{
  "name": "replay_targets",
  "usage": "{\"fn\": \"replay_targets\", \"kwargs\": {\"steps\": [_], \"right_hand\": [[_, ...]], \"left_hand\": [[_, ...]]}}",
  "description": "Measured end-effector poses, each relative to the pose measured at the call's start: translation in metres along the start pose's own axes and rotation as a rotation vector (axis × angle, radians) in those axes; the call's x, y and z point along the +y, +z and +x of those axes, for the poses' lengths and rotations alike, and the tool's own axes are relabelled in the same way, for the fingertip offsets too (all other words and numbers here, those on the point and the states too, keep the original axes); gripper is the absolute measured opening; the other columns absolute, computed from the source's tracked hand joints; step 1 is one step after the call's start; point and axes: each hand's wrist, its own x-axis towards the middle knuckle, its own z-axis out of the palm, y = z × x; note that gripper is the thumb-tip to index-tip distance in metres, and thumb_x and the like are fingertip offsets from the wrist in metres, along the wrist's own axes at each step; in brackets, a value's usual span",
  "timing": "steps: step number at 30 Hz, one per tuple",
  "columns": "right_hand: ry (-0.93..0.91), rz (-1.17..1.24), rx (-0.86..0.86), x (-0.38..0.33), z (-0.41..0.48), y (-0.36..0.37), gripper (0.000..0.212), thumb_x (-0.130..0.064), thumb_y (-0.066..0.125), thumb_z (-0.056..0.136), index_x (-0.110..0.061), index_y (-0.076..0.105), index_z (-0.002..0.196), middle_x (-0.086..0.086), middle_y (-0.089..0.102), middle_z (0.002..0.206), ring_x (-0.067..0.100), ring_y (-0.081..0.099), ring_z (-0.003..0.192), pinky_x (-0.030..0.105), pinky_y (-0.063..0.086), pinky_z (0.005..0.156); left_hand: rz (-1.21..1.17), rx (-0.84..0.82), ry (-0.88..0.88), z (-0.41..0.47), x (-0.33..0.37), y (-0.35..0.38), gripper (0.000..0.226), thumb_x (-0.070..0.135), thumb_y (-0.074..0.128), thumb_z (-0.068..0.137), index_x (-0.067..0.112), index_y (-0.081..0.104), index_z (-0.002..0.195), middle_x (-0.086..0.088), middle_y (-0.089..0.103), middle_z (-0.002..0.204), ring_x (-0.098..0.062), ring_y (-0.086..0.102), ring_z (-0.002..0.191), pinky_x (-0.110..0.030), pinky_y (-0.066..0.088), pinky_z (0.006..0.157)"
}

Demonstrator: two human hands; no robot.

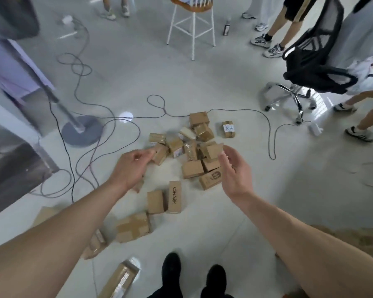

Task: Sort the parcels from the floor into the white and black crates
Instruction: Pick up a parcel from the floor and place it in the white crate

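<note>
In the head view, the parcels were seen scattered on the floor (267, 201). Most were heaped in a loose pile (194, 147) just beyond the SIBIONICS box (175, 196). A plain box (156, 202) lay against that box's left side, and a cross-taped parcel (134, 226) lay nearer than it and to the left.

The left hand (130, 166) was held beyond and left of the SIBIONICS box, fingers loosely curled and nothing gripped. Whether its fingertips touched the nearest parcel (160, 153) could not be told. The right hand (233, 171) was held beyond and right of the SIBIONICS box, fingers relaxed and spread, empty, over the pile's near edge.

The parcels were judged to be small, stiff cardboard boxes, probably light enough for one hand each. The glossy tape was judged likely to be slick, so a hold across two opposite bare card faces was thought safest. A pale wrapped packet (187, 132) at the pile's far side looked softer.

No white or black crate could be made out in this view, so their contents could not be told.
</note>
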Motion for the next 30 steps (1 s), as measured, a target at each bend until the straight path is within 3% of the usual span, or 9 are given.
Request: {"fn": "replay_targets", "kwargs": {"steps": [2, 6, 8, 11, 16, 19, 25, 28, 30], "right_hand": [[-0.029, -0.029, -0.043, -0.017, 0.004, 0.026, 0.051, -0.064, 0.044, 0.087, -0.022, 0.065, 0.107, 0.010, 0.068, 0.101, 0.028, 0.061, 0.097, 0.045, 0.051, 0.091], [-0.084, -0.064, -0.138, -0.040, 0.019, 0.069, 0.021, -0.055, 0.046, 0.091, -0.042, 0.057, 0.080, -0.011, 0.054, 0.072, 0.017, 0.051, 0.075, 0.037, 0.041, 0.072], [-0.119, -0.095, -0.188, -0.047, 0.031, 0.088, 0.040, -0.061, 0.039, 0.087, -0.034, 0.067, 0.099, -0.014, 0.058, 0.080, 0.014, 0.053, 0.081, 0.038, 0.044, 0.076], [-0.157, -0.125, -0.259, -0.056, 0.050, 0.115, 0.072, -0.070, 0.036, 0.084, -0.026, 0.062, 0.134, -0.007, 0.066, 0.116, 0.017, 0.058, 0.108, 0.039, 0.046, 0.095], [-0.170, -0.124, -0.392, -0.071, 0.084, 0.150, 0.046, -0.058, 0.046, 0.098, -0.027, 0.062, 0.128, -0.007, 0.058, 0.114, 0.012, 0.052, 0.109, 0.036, 0.041, 0.097], [-0.156, -0.152, -0.460, -0.080, 0.104, 0.165, 0.048, -0.044, 0.050, 0.103, -0.017, 0.056, 0.143, -0.002, 0.062, 0.125, 0.017, 0.053, 0.123, 0.031, 0.038, 0.101], [-0.234, -0.263, -0.570, -0.094, 0.121, 0.205, 0.066, -0.062, 0.047, 0.094, -0.024, 0.052, 0.148, 0.000, 0.061, 0.143, 0.019, 0.053, 0.133, 0.044, 0.039, 0.116], [-0.279, -0.262, -0.627, -0.097, 0.116, 0.226, 0.063, -0.058, 0.049, 0.098, -0.021, 0.051, 0.149, 0.000, 0.059, 0.145, 0.018, 0.052, 0.135, 0.044, 0.038, 0.117], [-0.302, -0.298, -0.666, -0.098, 0.108, 0.245, 0.056, -0.051, 0.050, 0.103, -0.020, 0.050, 0.150, -0.001, 0.056, 0.148, 0.018, 0.051, 0.136, 0.041, 0.037, 0.117]], "left_hand": [[-0.016, 0.059, -0.026, 0.003, -0.014, -0.026, 0.025, 0.044, 0.056, 0.100, 0.021, 0.066, 0.104, 0.013, 0.064, 0.091, 0.001, 0.057, 0.079, -0.017, 0.042, 0.062], [-0.039, 0.148, -0.100, 0.006, -0.040, -0.063, 0.028, 0.046, 0.055, 0.100, 0.020, 0.065, 0.102, 0.015, 0.061, 0.087, -0.009, 0.056, 0.081, -0.028, 0.040, 0.072], [-0.061, 0.179, -0.129, 0.008, -0.049, -0.075, 0.028, 0.046, 0.055, 0.100, 0.021, 0.066, 0.102, 0.012, 0.064, 0.092, -0.012, 0.057, 0.091, -0.026, 0.038, 0.078], [-0.084, 0.248, -0.189, 0.014, -0.062, -0.090, 0.037, 0.049, 0.057, 0.097, 0.017, 0.070, 0.110, 0.004, 0.065, 0.109, -0.017, 0.058, 0.107, -0.029, 0.037, 0.092], [-0.127, 0.364, -0.311, 0.028, -0.068, -0.110, 0.039, 0.052, 0.056, 0.097, 0.019, 0.069, 0.112, -0.002, 0.067, 0.108, -0.027, 0.061, 0.108, -0.034, 0.041, 0.091], [-0.162, 0.406, -0.365, 0.035, -0.067, -0.120, 0.036, 0.051, 0.054, 0.099, 0.019, 0.067, 0.108, 0.000, 0.065, 0.096, -0.028, 0.060, 0.099, -0.035, 0.042, 0.085], [-0.237, 0.513, -0.441, 0.026, -0.083, -0.135, 0.031, 0.052, 0.050, 0.100, 0.022, 0.051, 0.093, -0.003, 0.045, 0.083, -0.016, 0.038, 0.066, -0.025, 0.027, 0.059], [-0.323, 0.536, -0.462, 0.016, -0.103, -0.150, 0.062, 0.072, 0.054, 0.082, 0.010, 0.059, 0.087, -0.001, 0.052, 0.084, -0.020, 0.054, 0.079, -0.035, 0.036, 0.069], [-0.376, 0.586, -0.499, 0.005, -0.122, -0.162, 0.068, 0.079, 0.054, 0.075, 0.015, 0.067, 0.094, 0.007, 0.064, 0.097, -0.018, 0.066, 0.099, -0.039, 0.044, 0.082]]}}
